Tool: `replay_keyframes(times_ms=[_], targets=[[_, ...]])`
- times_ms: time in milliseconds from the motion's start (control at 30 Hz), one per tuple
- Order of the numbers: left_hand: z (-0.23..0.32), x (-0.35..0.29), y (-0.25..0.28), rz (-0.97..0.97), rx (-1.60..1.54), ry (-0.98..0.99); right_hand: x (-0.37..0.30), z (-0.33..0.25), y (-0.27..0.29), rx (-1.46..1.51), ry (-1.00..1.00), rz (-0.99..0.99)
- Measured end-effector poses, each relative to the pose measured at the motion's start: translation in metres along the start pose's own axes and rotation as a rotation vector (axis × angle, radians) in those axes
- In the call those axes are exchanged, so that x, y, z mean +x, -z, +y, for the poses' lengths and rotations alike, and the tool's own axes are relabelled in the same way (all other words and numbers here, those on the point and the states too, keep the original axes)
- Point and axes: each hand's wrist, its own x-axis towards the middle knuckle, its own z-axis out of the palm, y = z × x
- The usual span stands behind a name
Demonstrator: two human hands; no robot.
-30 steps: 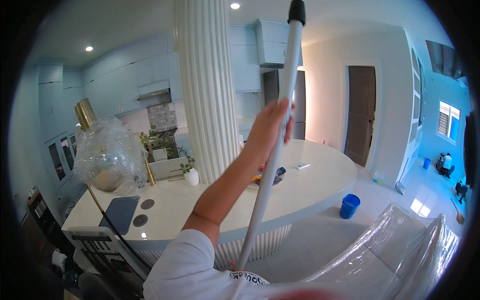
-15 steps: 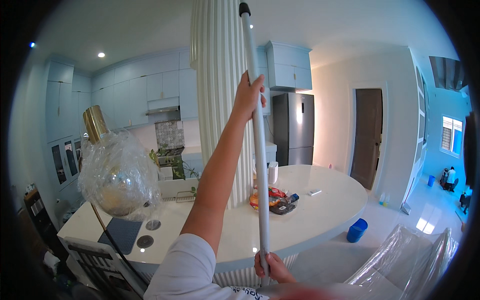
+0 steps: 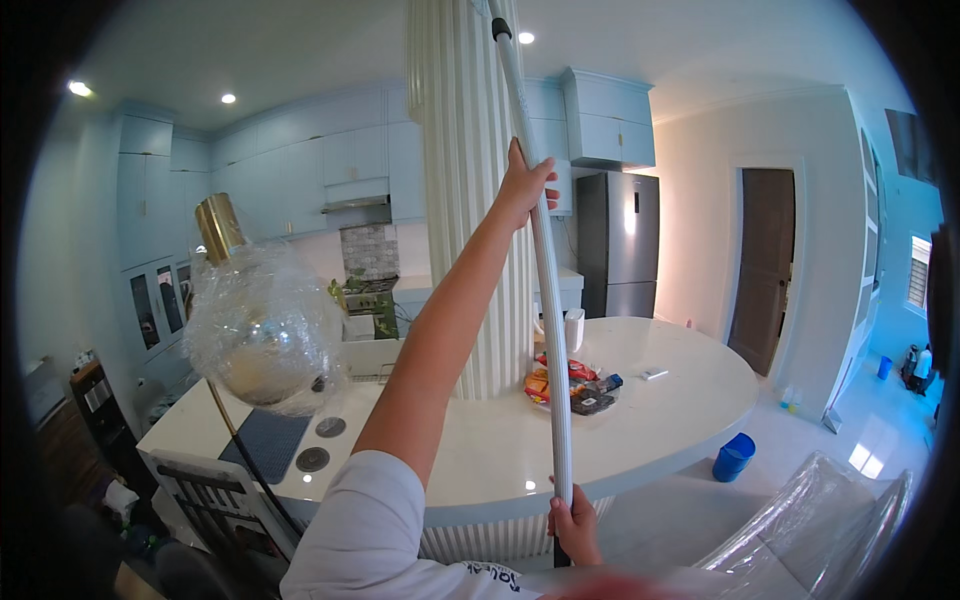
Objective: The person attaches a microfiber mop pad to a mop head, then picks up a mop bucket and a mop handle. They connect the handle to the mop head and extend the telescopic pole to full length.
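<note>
A long silver-white pole [image 3: 549, 300] stands nearly upright before me, tilted slightly left at its top. It has a black collar [image 3: 502, 29], above which a thinner section runs out of view. My left hand [image 3: 527, 187] is raised high and wrapped round the upper shaft, its arm stretched across the middle. Low down, my right hand [image 3: 575, 525] grips the pole close to its dark lower part. Behind the pole rises a fluted white column [image 3: 465, 220]. Whatever the pole's upper end carries is hidden.
A rounded cream counter [image 3: 680, 360] holds snack packs [image 3: 590, 388] and a white jug [image 3: 574, 329]. Left hangs or stands a plastic-wrapped globe lamp [image 3: 262, 340], near a chair [image 3: 215, 500]. Right are a blue bucket [image 3: 734, 458] and plastic-covered furniture [image 3: 800, 530]. A person [image 3: 921, 368] is far right.
The room has shifted rightward and slightly up in view. My hands and the pole sit a little farther right, and a thinner section now shows above the black collar. Both hands still grip the pole.
</note>
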Motion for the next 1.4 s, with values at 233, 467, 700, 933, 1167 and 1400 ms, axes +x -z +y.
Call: replay_keyframes(times_ms=[233, 467, 700, 933, 1167, 1400], targets=[[-0.024, 0.015, 0.036, -0.067, -0.407, 0.117, -0.036, -0.027, -0.007, 0.559, 0.090, -0.343], [-0.026, 0.005, 0.024, 0.126, 0.008, 0.051, -0.028, 0.004, -0.014, 0.275, -0.009, -0.120], [-0.015, -0.030, 0.026, -0.213, -0.554, -0.009, -0.036, 0.042, -0.037, 0.310, 0.043, -0.072], [-0.037, -0.003, 0.048, -0.208, -0.738, 0.071, -0.017, 0.018, -0.049, -0.124, 0.075, 0.109], [-0.057, 0.004, 0.034, 0.096, -0.162, 0.077, 0.003, 0.051, -0.035, 0.421, -0.025, -0.173], [-0.060, 0.005, 0.061, 0.046, -0.293, 0.096, -0.001, 0.061, -0.034, 0.479, -0.015, -0.457]])
